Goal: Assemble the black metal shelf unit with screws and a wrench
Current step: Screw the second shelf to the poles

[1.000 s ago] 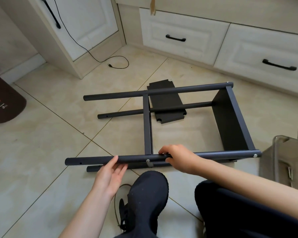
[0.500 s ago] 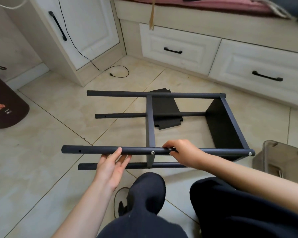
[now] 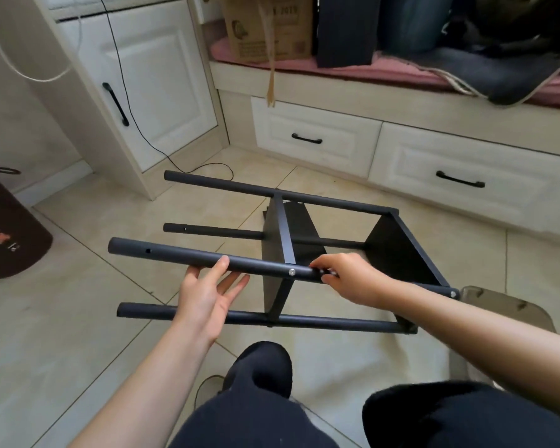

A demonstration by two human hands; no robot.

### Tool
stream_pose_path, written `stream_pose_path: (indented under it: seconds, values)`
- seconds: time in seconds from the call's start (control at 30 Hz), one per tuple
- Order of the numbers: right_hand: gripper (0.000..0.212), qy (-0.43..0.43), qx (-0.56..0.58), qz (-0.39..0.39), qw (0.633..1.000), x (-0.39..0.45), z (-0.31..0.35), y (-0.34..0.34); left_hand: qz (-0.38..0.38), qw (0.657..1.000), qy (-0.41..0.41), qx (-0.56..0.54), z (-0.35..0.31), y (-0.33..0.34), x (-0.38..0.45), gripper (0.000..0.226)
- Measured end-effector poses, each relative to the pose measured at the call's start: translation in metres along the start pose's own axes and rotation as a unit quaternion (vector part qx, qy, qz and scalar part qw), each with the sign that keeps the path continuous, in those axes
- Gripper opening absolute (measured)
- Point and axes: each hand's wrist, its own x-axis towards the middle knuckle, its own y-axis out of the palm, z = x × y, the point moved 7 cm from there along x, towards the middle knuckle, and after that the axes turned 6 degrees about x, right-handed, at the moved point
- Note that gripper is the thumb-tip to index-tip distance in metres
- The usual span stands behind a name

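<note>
Right hand (image 3: 346, 279) grips the near pole (image 3: 207, 258) of the shelf frame (image 3: 401, 250), which lies on its side (left hand (image 3: 207, 295) open beneath); keep it level, supporting both ends.

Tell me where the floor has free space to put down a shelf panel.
Bare tiles lie left of the frame, between the brown mat and the pole ends, and toward the cabinet past the cable. Under the frame and near the bin it is crowded.
</note>
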Motion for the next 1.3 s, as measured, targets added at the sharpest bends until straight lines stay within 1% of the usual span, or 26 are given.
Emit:
stream_pose_path:
  seconds: [0.23, 0.37, 0.47, 0.57, 0.63, 0.8, 0.87, 0.97, 1.07, 1.13, 1.23, 1.3]
  values:
    - [0.031, 0.019, 0.063, 0.000, 0.998, -0.005, -0.010, -0.042, 0.072, 0.989, 0.096, 0.087, -0.044, 0.059, 0.008, 0.029]
    - [0.027, 0.029, 0.096, -0.007, 0.995, -0.009, -0.017, -0.054, 0.132, 0.969, 0.142, 0.152, -0.062, 0.098, 0.011, 0.028]
    - [0.020, 0.035, 0.111, -0.020, 0.993, -0.017, -0.020, -0.062, 0.168, 0.954, 0.159, 0.190, -0.073, 0.126, 0.007, 0.027]
    - [0.019, 0.052, 0.134, -0.041, 0.989, -0.028, -0.023, -0.069, 0.214, 0.932, 0.180, 0.229, -0.082, 0.157, -0.003, 0.021]
    - [0.020, 0.067, 0.145, -0.053, 0.986, -0.038, -0.026, -0.071, 0.240, 0.915, 0.192, 0.262, -0.086, 0.176, -0.013, 0.024]
    - [0.018, 0.096, 0.167, -0.061, 0.979, -0.061, -0.029, -0.077, 0.301, 0.860, 0.218, 0.350, -0.093, 0.217, -0.043, 0.022]
    - [0.017, 0.111, 0.193, -0.063, 0.973, -0.068, -0.028, -0.080, 0.313, 0.840, 0.227, 0.379, -0.093, 0.231, -0.057, 0.023]
    - [0.023, 0.141, 0.236, -0.075, 0.958, -0.080, -0.029, -0.077, 0.321, 0.824, 0.240, 0.401, -0.091, 0.248, -0.078, 0.025]
    - [0.034, 0.165, 0.332, -0.072, 0.926, -0.092, -0.034, -0.066, 0.318, 0.822, 0.235, 0.410, -0.082, 0.254, -0.095, 0.025]
    - [0.038, 0.170, 0.367, -0.045, 0.913, -0.097, -0.039, -0.060, 0.310, 0.817, 0.249, 0.418, -0.076, 0.253, -0.102, 0.025]
    - [0.035, 0.186, 0.359, 0.016, 0.914, -0.106, -0.052, -0.062, 0.305, 0.797, 0.272, 0.444, -0.069, 0.245, -0.108, 0.028]
    - [0.034, 0.202, 0.332, 0.013, 0.921, -0.112, -0.066, -0.081, 0.307, 0.788, 0.267, 0.461, -0.067, 0.238, -0.110, 0.027]
